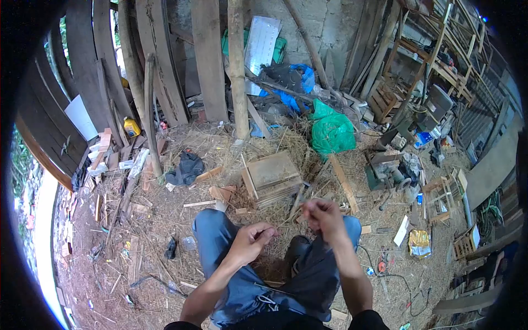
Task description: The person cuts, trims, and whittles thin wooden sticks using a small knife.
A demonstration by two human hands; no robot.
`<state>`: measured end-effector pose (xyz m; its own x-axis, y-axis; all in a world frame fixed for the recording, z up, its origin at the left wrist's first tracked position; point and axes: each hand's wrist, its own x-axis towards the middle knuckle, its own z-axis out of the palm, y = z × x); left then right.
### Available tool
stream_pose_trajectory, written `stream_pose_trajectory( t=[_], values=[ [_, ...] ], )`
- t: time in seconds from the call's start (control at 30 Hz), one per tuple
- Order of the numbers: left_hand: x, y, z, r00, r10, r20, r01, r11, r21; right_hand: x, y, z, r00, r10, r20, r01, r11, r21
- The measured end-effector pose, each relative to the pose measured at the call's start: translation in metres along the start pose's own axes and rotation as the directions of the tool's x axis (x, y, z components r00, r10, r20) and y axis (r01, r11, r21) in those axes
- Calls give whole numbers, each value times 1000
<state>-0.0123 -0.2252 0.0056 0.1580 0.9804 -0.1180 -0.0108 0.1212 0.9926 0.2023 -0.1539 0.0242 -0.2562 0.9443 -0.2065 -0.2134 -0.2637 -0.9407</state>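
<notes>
My left hand (252, 242) is raised over my lap, its fingers curled and the thumb pressed to the fingertips. Higher and to the right, my right hand (325, 217) is closed in a similar pinch. A faint thin strand may run between the two hands, but what they hold is too small to make out. Just beyond them a wooden box-like block (272, 168) lies on the ground, with a narrow stick (249, 177) along its left side. A dark tool-like handle (297, 202) rests by its near right corner, close to my right hand.
Straw and wood scraps cover the ground. A green sack (333, 132) and a wooden post (238, 71) stand beyond the block. A long board (344, 184) lies to the right, near a green machine (385, 173). A black bag (186, 168) is at left, a gold packet (419, 243) at right.
</notes>
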Motion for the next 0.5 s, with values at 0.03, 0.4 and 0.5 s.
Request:
stream_pose_trajectory(
  t=[0.03, 0.4, 0.5],
  values=[
    [-1, -1, -3, 998, 53, 22, -55, 992, 111, 2, -2, -11, 1000, -6, -12, 7, 999, 51],
    [-3, 19, 3, 987, 154, -54, -132, 949, 285, 1, 14, 9, 995, 22, 100, -24, 1000, 13],
    [-4, 0, -6, 978, 203, -38, -186, 946, 267, 12, 8, -18, 1000, -20, -9, 20, 999, 49]
  ],
)
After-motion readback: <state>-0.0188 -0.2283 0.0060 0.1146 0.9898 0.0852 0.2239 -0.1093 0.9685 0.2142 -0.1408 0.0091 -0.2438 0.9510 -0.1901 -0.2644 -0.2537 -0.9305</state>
